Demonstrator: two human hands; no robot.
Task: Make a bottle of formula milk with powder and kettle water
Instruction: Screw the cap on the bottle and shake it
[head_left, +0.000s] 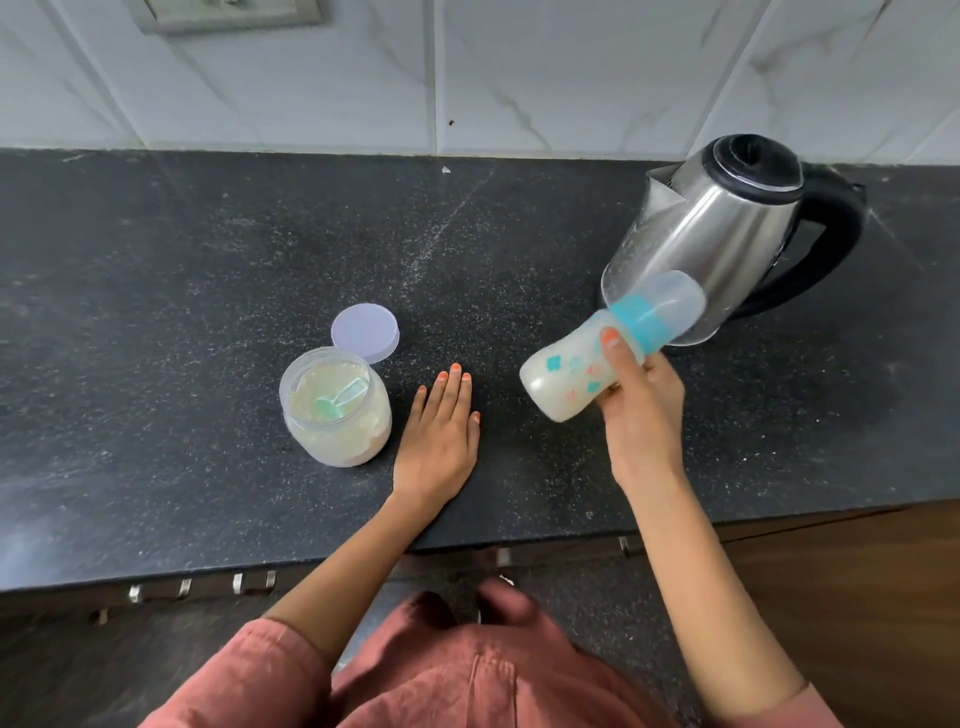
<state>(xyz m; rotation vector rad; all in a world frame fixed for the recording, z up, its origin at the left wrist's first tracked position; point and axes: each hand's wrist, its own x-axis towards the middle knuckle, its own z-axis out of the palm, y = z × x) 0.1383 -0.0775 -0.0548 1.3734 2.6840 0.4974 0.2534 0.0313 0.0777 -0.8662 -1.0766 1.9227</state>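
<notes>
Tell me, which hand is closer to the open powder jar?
Left. The left hand lies flat on the counter just beside the powder jar; the right hand is farther off, holding the bottle near the kettle.

Counter (208, 260): dark speckled stone, matt, finely grained.
Wall (571, 67): glossy white tiles with grey marble-like veins.
Kettle (711, 234): polished steel body, shiny and spotted; lid and handle of black plastic.
Bottle (571, 379): cloudy translucent plastic, smooth; turquoise plastic collar, frosted clear cap.
Jar (337, 431): clear smooth plastic, pale powder inside.
Scoop (337, 402): translucent green plastic.
Lid (365, 332): pale lilac plastic, matt.
Sleeve (249, 686): rust-coloured woven cloth, matt.
</notes>
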